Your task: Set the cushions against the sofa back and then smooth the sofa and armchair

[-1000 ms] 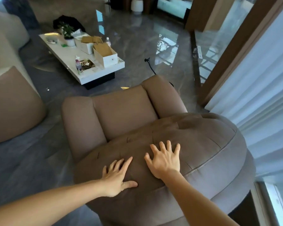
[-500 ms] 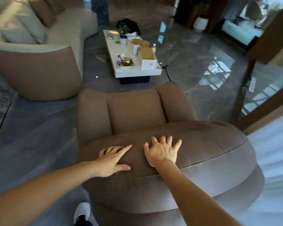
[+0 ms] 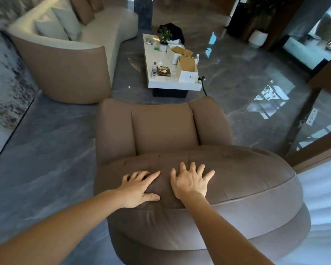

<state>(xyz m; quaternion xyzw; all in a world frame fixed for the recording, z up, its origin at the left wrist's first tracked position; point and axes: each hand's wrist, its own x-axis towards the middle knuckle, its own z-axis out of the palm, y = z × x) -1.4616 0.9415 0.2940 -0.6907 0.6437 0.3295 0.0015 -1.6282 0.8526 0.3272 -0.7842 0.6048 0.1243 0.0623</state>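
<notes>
From the head view, both hands lie flat on the padded top of the armchair (image 3: 237, 180) back, seen from behind it. The left hand (image 3: 139, 190) presses palm down with its fingers together and pointing to the right, thumb tucked along the fabric; its grip is released, closing on nothing. The right hand (image 3: 190, 181) sits just beside it, apart by a narrow strip of fabric, fingers spread wide and flat, its grip also released. The fabric between the two hands is slightly wrinkled. Beyond the armchair's seat stands a white desk (image 3: 161, 83) carrying an open box (image 3: 187, 70), a small potted plant (image 3: 163, 40) and bottles. At upper left is the curved sofa (image 3: 69, 73), with cushions (image 3: 65, 22) leaning upright against its back.
</notes>
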